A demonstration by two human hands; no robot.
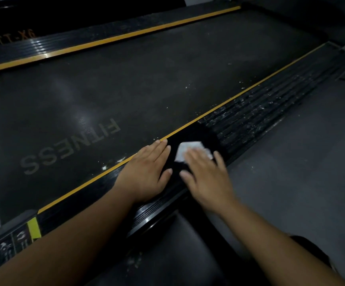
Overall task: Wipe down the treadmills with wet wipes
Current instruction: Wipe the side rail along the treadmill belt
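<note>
A treadmill lies across the view, its dark belt (pixel 126 83) printed with "FITNESS". Along the belt's near side runs a black ribbed side rail (pixel 260 112) with a yellow edge strip. My left hand (pixel 147 170) rests flat on this rail, fingers straight, touching the yellow strip. My right hand (pixel 206 174), blurred, presses a white wet wipe (pixel 188 149) onto the rail with straight fingers. The wipe sticks out past the fingertips. The rail beyond the wipe carries white specks and dust; the patch under my hands looks darker.
The far side rail (pixel 113 36) with its yellow strip runs along the top. Grey floor (pixel 301 172) lies to the right of the treadmill. A yellow-green label (pixel 33 228) marks the rail's rear end at lower left. White crumbs dot the belt beside the rail.
</note>
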